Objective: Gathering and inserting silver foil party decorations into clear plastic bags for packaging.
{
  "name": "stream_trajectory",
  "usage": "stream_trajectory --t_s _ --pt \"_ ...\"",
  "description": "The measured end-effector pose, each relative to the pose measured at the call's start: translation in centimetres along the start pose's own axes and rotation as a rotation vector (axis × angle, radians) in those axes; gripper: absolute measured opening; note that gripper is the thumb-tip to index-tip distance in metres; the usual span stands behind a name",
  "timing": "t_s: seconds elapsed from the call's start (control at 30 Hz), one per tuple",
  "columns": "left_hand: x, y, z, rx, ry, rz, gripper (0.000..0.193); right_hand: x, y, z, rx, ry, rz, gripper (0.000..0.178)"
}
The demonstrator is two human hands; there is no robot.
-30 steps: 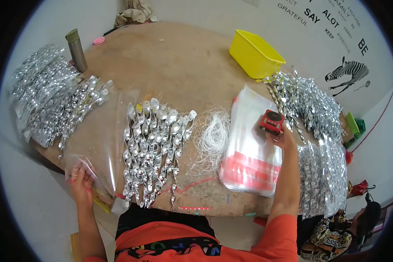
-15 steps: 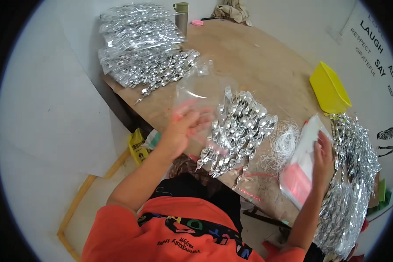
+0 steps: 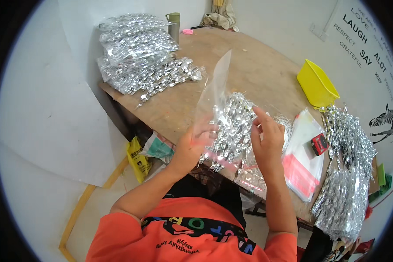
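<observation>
One clear bag (image 3: pixel 217 81) at your left hand (image 3: pixel 188 148), by tabletop's front edge; long axis front to back, free end pointing toward far edge. Left fingers show through film; can't tell if closed. Your right hand (image 3: pixel 270 142): thumb and fingers apart, near silver strands (image 3: pixel 233 131). Toward right edge: one bag stack (image 3: pixel 302 150), one red gadget (image 3: pixel 319 144) on it, one yellow bin (image 3: pixel 315 85). Brown tabletop (image 3: pixel 257 65), white wall (image 3: pixel 284 26).
</observation>
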State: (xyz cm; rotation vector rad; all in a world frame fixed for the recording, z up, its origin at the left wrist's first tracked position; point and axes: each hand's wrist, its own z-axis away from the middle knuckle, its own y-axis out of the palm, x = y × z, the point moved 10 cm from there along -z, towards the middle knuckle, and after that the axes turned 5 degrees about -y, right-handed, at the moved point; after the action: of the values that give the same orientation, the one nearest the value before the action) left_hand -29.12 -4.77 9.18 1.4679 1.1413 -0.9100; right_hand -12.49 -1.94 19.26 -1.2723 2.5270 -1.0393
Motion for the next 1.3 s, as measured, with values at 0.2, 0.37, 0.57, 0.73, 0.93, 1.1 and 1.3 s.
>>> stream_trajectory --t_s 0.2,0.37,0.57,0.73,0.93,1.1,1.3 --pt "1.7 -3.4 0.3 -0.136 -0.117 -0.131 0.057 3.7 1.5 -0.4 -0.016 -0.130 -0.008 0.043" --pt "-9.2 -1.0 6.6 -0.630 0.728 -0.956 0.060 2.4 5.2 1.2 -0.013 -0.112 0.062 0.041" --pt "-6.8 5.1 8.6 0.303 0.688 -1.258 0.048 4.7 8.1 1.9 0.029 -0.129 -0.072 0.039" --pt "-4.6 4.5 7.6 0.274 0.562 -1.553 0.055 6.6 9.4 2.7 0.093 -0.193 -0.121 0.042" --pt "-6.0 3.4 6.4 0.122 0.613 -1.717 0.038 6.0 10.0 3.4 0.064 -0.122 -0.213 0.041" --pt "-8.1 3.4 6.8 0.079 0.710 -1.727 0.035 5.8 10.4 3.5 0.100 -0.099 -0.201 0.041" --pt "-7.0 2.0 6.8 0.193 0.625 -1.761 0.025 5.2 9.8 3.1 0.049 -0.076 -0.281 0.038"
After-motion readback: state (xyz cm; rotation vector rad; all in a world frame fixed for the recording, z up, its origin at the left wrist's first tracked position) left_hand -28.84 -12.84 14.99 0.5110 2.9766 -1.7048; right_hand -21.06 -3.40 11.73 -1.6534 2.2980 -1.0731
